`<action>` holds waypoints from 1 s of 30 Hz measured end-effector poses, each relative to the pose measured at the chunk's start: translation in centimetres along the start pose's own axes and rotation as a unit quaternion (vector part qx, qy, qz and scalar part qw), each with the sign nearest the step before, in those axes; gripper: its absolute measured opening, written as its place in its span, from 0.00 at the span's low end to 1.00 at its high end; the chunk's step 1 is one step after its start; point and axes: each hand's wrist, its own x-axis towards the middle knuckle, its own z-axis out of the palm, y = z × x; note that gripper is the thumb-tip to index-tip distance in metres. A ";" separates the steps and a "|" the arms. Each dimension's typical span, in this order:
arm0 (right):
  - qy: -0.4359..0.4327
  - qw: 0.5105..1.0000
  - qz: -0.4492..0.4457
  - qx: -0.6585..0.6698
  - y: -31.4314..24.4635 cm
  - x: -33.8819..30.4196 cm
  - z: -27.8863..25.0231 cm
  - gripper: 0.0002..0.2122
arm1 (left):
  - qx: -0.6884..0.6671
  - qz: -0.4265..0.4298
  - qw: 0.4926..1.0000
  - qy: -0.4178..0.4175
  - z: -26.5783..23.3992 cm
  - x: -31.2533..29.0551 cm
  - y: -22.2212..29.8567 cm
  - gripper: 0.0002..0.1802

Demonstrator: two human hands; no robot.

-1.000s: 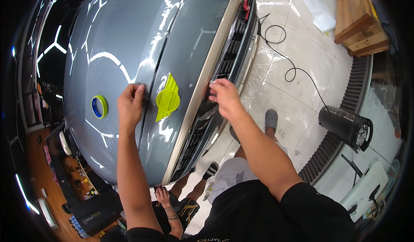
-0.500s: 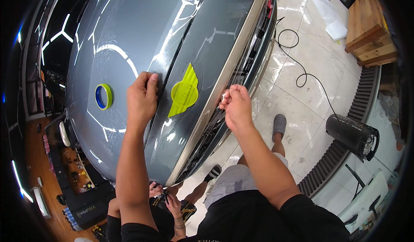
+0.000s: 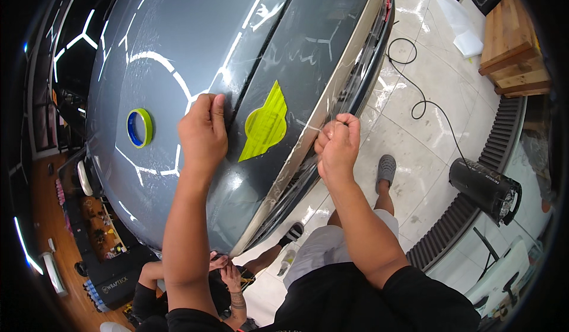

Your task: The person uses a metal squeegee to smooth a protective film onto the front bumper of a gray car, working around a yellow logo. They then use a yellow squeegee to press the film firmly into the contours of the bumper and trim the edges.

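My left hand (image 3: 203, 133) is closed, thumb on top, over the grey car hood (image 3: 166, 30) beside the dark panel gap. What its fingers pinch, if anything, is hidden. My right hand (image 3: 339, 151) is closed past the beige front edge (image 3: 296, 165), pinching clear film (image 3: 311, 127) that shows as a pale stretched strip running back toward the panel. Between my hands, yellow-green tape (image 3: 265, 123) covers a winged emblem shape on the front panel. A yellow-green tape roll with a blue core (image 3: 149, 132) lies on the hood, left of my left hand.
A co-worker (image 3: 228, 276) is low at the car's near corner, hands together. A black cylindrical device (image 3: 486, 190) with a cable (image 3: 424, 102) lies on the tiled floor at right. A wooden box (image 3: 510, 33) stands at far right, beside a floor grate (image 3: 501, 127).
Both hands have shifted slightly right in the picture, along with the car. A pale stretched strip of film now shows beside my right hand. The co-worker's hands have moved.
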 end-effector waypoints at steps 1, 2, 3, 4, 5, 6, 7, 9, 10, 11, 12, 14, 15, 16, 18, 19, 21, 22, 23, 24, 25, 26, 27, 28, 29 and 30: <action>0.003 1.000 -0.016 -0.016 0.0 0.1 -0.1 0.08 | 0.044 0.011 0.999 0.003 0.2 0.0 -0.1 0.14; 0.000 0.997 -0.030 -0.073 0.6 0.6 -0.9 0.07 | 0.087 0.022 0.996 0.007 0.5 -0.2 -0.3 0.14; 0.003 0.986 -0.080 -0.149 1.4 1.2 -1.6 0.08 | 0.128 0.036 0.991 0.010 0.8 0.0 -0.3 0.14; 0.006 0.966 -0.128 -0.225 2.3 1.6 -2.1 0.08 | 0.134 0.035 0.990 0.010 0.8 0.0 -0.3 0.13; 0.010 0.938 -0.176 -0.299 3.0 2.0 -2.6 0.08 | 0.139 0.033 0.990 0.010 0.8 -0.1 -0.3 0.13; 0.016 0.928 -0.192 -0.320 3.0 1.9 -2.5 0.09 | 0.143 0.028 0.989 0.010 0.9 -0.3 -0.4 0.12; 0.022 0.916 -0.208 -0.342 3.0 1.8 -2.4 0.09 | 0.147 0.030 0.989 0.013 1.0 -0.4 -0.4 0.12; 0.026 0.898 -0.236 -0.370 2.9 1.7 -2.2 0.10 | 0.157 0.034 0.987 0.020 1.1 -0.4 -0.3 0.11; 0.025 0.892 -0.248 -0.376 2.9 1.7 -2.2 0.10 | 0.160 0.034 0.986 0.021 1.1 -0.3 -0.2 0.11; 0.024 0.886 -0.261 -0.383 2.9 1.8 -2.1 0.10 | 0.163 0.035 0.986 0.023 1.2 -0.2 -0.1 0.11; 0.022 0.881 -0.266 -0.389 2.8 1.6 -2.0 0.10 | 0.168 0.034 0.985 0.024 1.1 -0.3 -0.2 0.12; 0.018 0.872 -0.278 -0.403 2.4 1.2 -1.8 0.10 | 0.176 0.089 0.978 0.063 1.3 -0.1 -0.4 0.14; 0.021 0.875 -0.255 -0.410 2.0 1.0 -1.7 0.10 | 0.180 0.118 0.973 0.084 1.3 0.1 -0.5 0.15; 0.025 0.878 -0.232 -0.417 1.7 0.9 -1.6 0.11 | 0.185 0.120 0.972 0.085 1.4 0.1 -0.6 0.15; 0.025 0.882 -0.209 -0.422 1.5 0.8 -1.4 0.12 | 0.193 0.124 0.969 0.086 1.5 0.0 -0.7 0.15; 0.023 0.883 -0.209 -0.419 1.5 0.9 -1.3 0.12 | 0.199 0.123 0.968 0.090 1.6 0.0 -0.8 0.16; 0.013 0.886 -0.220 -0.408 1.7 1.0 -1.3 0.14 | 0.208 0.123 0.966 0.097 1.7 -0.1 -0.8 0.16; 0.006 0.887 -0.232 -0.399 1.9 1.2 -1.4 0.15 | 0.203 0.122 0.966 0.099 1.8 0.0 -0.8 0.16; -0.001 0.889 -0.243 -0.389 2.1 1.3 -1.5 0.16 | 0.199 0.122 0.967 0.101 1.8 0.1 -0.7 0.16; 0.004 0.883 -0.250 -0.396 2.2 1.4 -1.6 0.17 | 0.195 0.121 0.968 0.103 1.8 0.1 -0.7 0.17; 0.009 0.878 -0.258 -0.404 2.3 1.6 -1.7 0.17 | 0.194 0.121 0.968 0.101 1.8 0.1 -0.7 0.17; 0.015 0.872 -0.265 -0.411 2.4 1.6 -1.8 0.18 | 0.192 0.120 0.969 0.098 1.9 0.1 -0.7 0.17; 0.008 0.873 -0.262 -0.411 2.5 1.6 -1.8 0.19 | 0.192 0.119 0.969 0.096 1.8 0.1 -0.8 0.17; 0.001 0.874 -0.260 -0.411 2.5 1.6 -1.8 0.19 | 0.195 0.117 0.969 0.097 1.7 0.0 -0.8 0.17; -0.006 0.875 -0.257 -0.411 2.6 1.5 -1.8 0.20 | 0.197 0.115 0.969 0.098 1.7 -0.1 -0.8 0.17; -0.006 0.866 -0.272 -0.420 2.7 1.7 -2.0 0.20 | 0.198 0.113 0.969 0.099 1.8 -0.1 -0.8 0.17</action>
